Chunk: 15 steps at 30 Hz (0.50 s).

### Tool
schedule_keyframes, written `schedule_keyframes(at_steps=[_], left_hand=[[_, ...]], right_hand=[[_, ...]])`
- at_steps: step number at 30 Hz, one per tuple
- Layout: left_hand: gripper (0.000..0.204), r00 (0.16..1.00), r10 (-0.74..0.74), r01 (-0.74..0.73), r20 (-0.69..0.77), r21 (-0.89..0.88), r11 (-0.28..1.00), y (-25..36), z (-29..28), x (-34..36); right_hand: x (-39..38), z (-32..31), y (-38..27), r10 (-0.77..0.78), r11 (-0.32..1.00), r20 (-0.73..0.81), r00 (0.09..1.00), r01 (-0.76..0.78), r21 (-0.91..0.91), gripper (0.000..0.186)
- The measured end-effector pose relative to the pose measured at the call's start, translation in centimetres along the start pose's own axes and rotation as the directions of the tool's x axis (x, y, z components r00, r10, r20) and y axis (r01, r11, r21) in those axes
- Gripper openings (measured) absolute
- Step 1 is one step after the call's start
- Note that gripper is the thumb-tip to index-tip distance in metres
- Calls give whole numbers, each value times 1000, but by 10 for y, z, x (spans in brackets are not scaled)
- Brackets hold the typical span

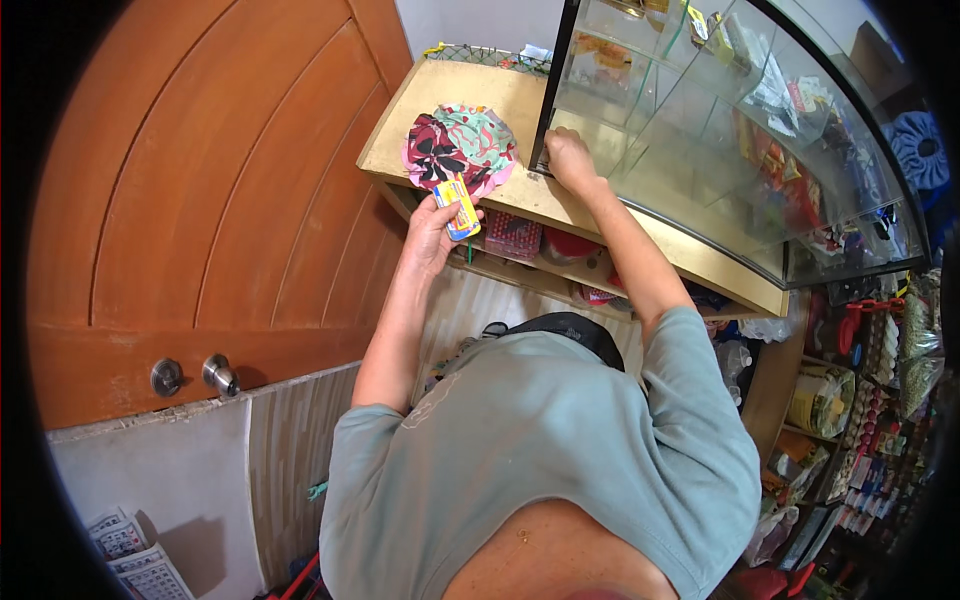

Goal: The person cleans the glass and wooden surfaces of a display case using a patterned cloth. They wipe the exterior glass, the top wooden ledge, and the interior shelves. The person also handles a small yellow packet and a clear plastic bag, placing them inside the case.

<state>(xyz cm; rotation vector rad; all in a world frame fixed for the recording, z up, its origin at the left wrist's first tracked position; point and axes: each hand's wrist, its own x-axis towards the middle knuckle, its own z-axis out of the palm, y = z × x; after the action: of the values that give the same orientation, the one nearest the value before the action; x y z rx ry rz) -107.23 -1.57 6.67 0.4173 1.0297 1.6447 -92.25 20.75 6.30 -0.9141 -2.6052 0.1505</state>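
My left hand [430,235] is closed around a small flat yellow, blue and white package [457,208], held in front of the shelf unit's edge. Just beyond it, a round patchwork cloth [468,145] in maroon, mint green and pink lies on the pale wooden top [530,95]. My right hand [569,160] is curled at the lower left corner of a black-framed glass display case [660,150]. Its fingers are bent inward, and what they grip, if anything, is hidden.
A brown wooden door [220,170] with a metal knob [220,376] stands at the left. Under the top, an open shelf holds a red patterned item [513,236]. Packets hang and lie inside the case. Crowded shelves of goods [830,400] fill the right side.
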Motion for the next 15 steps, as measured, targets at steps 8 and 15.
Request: schedule_keyframes(at_steps=[8, 15], left_hand=[[41, 965, -174, 225, 198, -279, 934, -36, 27, 24], [35, 980, -186, 201, 75, -321, 926, -53, 43, 40]], right_hand=[[7, 4, 10, 172, 969, -51, 984, -159, 188, 14], [5, 4, 12, 278, 898, -114, 954, -216, 382, 10]])
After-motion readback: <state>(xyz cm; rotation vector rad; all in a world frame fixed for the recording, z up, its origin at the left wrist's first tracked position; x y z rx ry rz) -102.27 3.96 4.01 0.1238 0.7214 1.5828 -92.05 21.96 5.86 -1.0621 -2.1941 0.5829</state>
